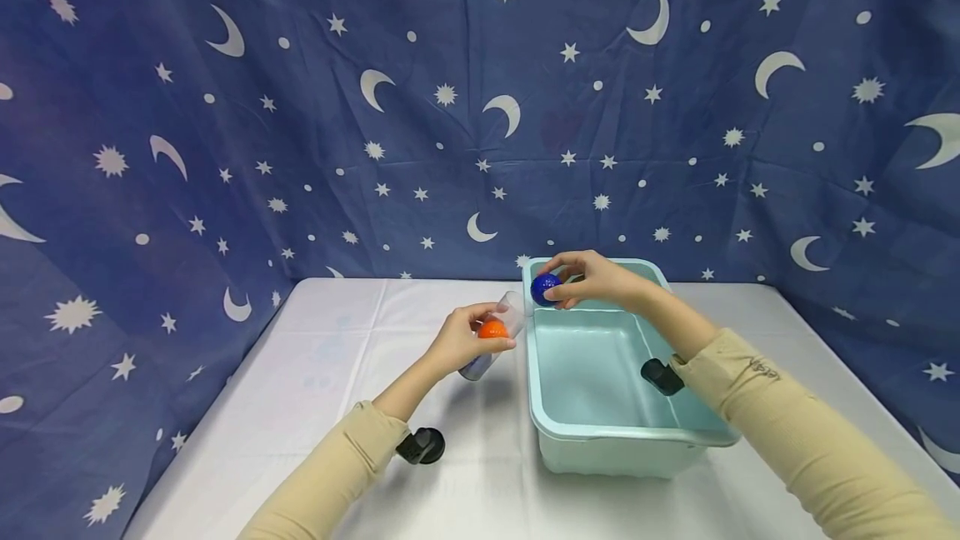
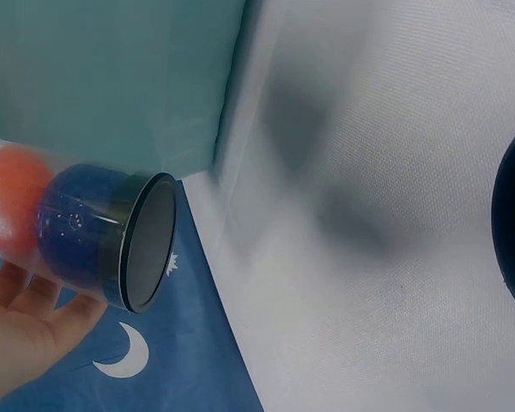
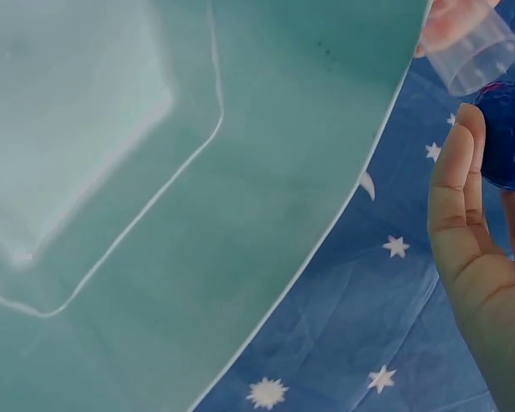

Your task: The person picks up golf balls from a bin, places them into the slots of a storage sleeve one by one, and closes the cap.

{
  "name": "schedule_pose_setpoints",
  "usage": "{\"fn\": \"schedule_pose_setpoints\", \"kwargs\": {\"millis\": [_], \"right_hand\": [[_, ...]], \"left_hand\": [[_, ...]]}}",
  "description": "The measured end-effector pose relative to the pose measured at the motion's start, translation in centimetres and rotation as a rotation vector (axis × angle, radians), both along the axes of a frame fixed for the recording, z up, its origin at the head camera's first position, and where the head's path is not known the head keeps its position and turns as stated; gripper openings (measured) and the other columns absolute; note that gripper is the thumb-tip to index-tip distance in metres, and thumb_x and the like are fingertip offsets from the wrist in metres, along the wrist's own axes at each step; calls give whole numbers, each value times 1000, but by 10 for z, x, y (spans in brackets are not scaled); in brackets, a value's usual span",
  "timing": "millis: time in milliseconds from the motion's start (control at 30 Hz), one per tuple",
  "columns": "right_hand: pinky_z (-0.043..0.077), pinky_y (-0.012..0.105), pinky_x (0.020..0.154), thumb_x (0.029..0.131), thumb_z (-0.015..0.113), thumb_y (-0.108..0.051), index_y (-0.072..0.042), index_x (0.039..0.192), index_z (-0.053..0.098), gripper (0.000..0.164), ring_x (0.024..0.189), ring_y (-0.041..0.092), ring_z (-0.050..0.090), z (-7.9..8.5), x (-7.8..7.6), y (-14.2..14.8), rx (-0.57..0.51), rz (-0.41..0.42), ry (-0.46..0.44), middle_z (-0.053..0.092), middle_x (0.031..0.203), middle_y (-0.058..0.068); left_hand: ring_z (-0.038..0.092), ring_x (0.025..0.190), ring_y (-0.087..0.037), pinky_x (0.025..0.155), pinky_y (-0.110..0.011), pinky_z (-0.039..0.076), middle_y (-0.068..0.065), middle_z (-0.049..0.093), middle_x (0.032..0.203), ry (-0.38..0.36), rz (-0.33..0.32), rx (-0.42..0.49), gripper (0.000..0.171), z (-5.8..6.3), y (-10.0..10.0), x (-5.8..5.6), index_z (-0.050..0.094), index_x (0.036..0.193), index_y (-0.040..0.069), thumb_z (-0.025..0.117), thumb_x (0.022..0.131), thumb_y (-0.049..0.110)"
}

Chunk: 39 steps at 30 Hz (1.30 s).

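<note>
My left hand (image 1: 459, 340) grips a clear plastic tube (image 1: 513, 312) with a dark end cap (image 2: 149, 244), tilted with its open mouth up and to the right. Inside it sit an orange ball (image 1: 492, 330) and, nearer the cap, a blue ball (image 2: 79, 225). My right hand (image 1: 592, 280) pinches another ball, dark blue and dimpled (image 1: 546, 289), between thumb and fingers. That ball is just off the tube's open mouth (image 3: 485, 64), over the left rim of a pale green bin.
The pale green plastic bin (image 1: 600, 432) stands on the white-covered table (image 1: 330, 357), to the right of the tube. A black round object (image 1: 430, 445) lies by the left sleeve. A blue curtain (image 1: 420, 123) with moons and stars hangs behind.
</note>
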State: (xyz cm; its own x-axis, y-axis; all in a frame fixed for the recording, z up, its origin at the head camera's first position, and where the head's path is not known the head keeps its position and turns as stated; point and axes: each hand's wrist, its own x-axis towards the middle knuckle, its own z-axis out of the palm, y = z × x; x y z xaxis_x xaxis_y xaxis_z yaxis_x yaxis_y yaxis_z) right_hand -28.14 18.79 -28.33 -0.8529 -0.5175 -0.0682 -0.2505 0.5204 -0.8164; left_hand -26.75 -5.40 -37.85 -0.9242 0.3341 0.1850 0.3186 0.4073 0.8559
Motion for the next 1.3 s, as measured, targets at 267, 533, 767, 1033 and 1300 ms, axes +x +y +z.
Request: {"fn": "schedule_pose_setpoints", "kwargs": {"millis": [267,533,767,1033,1300], "right_hand": [[56,33,77,87,65,-13,-2,127,54,43,81,17,65,1,3,-17,44,22,25,62,110,21],[56,32,74,89,62,-9,2,124,57,36,78,15,66,4,5,-22,22,54,74,63,104,20],[54,29,73,89,63,-9,2,120,59,33,72,14,64,4,9,-26,29,99,85,65,97,16],[55,30,74,86,64,-6,3,117,60,32,71,13,63,2,19,-36,21,117,93,65,95,15],[55,31,72,85,66,-7,-1,113,63,29,75,22,65,3,37,-48,77,155,170,65,92,11]], "left_hand": [[57,86,-17,72,-23,51,-11,67,106,11,-14,-5,51,1,0,0,63,122,8,79,76,21],[58,86,-16,73,-25,49,-10,69,104,19,-38,3,46,-1,0,1,64,119,8,78,77,19],[58,85,-14,74,-26,48,-8,69,101,26,-15,6,44,-6,-5,1,65,116,7,79,75,18],[60,87,-18,75,-27,50,-9,69,101,25,12,9,45,-10,-12,3,64,114,7,81,73,17],[60,89,-20,79,-34,51,-9,67,100,2,61,20,46,-14,-22,5,63,112,8,82,71,16]]}}
